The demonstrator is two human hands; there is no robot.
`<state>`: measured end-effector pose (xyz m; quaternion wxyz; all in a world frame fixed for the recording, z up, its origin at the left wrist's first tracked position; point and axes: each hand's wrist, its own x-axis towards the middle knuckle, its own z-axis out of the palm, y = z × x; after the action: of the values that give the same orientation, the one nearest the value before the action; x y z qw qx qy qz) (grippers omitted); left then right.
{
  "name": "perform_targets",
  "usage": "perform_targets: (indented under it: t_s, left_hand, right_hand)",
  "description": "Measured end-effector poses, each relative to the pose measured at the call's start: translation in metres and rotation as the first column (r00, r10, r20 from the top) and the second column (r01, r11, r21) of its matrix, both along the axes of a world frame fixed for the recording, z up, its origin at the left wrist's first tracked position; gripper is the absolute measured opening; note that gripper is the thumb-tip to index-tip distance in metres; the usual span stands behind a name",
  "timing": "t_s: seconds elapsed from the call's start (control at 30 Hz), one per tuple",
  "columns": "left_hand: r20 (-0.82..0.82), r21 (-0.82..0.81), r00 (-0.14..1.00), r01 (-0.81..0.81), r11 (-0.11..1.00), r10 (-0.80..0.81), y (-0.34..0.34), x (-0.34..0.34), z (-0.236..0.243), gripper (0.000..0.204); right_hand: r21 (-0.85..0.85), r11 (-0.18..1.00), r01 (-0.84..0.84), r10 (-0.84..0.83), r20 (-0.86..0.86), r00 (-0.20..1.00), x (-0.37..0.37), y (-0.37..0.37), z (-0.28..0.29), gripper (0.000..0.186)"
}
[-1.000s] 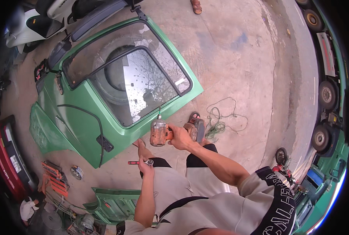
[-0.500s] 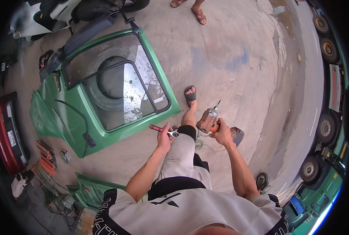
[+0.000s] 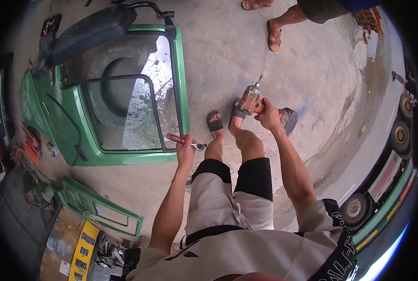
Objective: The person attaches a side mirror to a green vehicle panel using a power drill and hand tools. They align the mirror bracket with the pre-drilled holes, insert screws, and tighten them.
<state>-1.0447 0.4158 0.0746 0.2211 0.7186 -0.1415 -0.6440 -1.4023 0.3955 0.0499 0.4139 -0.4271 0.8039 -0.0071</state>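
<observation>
Orange and grey, one power driver (image 3: 250, 99) is gripped by its handle in the right hand (image 3: 269, 116), above the concrete floor (image 3: 321, 79). The left hand (image 3: 185, 151) is closed around one ratchet wrench (image 3: 175, 138), near the lower-right corner of one large green door (image 3: 182, 89). One tyre (image 3: 98, 75) shows in its window; one smaller green panel (image 3: 103, 218) lies at lower left. Two dark sandals (image 3: 215, 123) are on the person's feet; two brown sandals (image 3: 274, 41) are on feet at the top.

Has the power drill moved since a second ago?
Yes: the power drill in the right hand went rightward, away from the green door, whose edge it overlapped before.
</observation>
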Motion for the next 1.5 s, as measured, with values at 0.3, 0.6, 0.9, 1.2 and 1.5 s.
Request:
perform_targets:
  t_s: [0.3,0.6,0.9,1.2,1.5]
  left_hand:
    - [0.097,-0.146,0.869,0.495,0.856,-0.486,-0.221,-0.113,-0.17,0.057]
    - [0.411,-0.11,0.788,0.542,0.833,-0.459,-0.276,-0.151,-0.46,0.063]
    - [-0.052,-0.177,0.994,0.089,0.98,-0.099,-0.284,-0.112,-0.52,0.05]
    - [-0.491,-0.206,0.704,-0.666,0.717,0.513,-0.277,-0.101,-0.464,0.043]
    - [-0.791,-0.211,0.544,-0.671,0.711,0.279,-0.295,-0.107,-0.489,0.043]
  right_hand:
    - [-0.038,0.945,-0.325,0.325,-0.001,0.946,-0.034,-0.291,-0.223,0.066]
    - [-0.147,0.747,-0.648,0.649,-0.049,0.759,-0.011,-0.414,-0.424,0.053]
    - [-0.805,0.455,-0.382,0.615,-0.027,0.788,0.041,-0.398,-0.41,0.034]
    - [-0.522,0.829,-0.198,0.539,0.654,0.531,0.091,-0.385,-0.429,0.011]
    - [-0.739,0.591,-0.323,0.791,0.452,0.413,0.092,-0.368,-0.444,0.028]
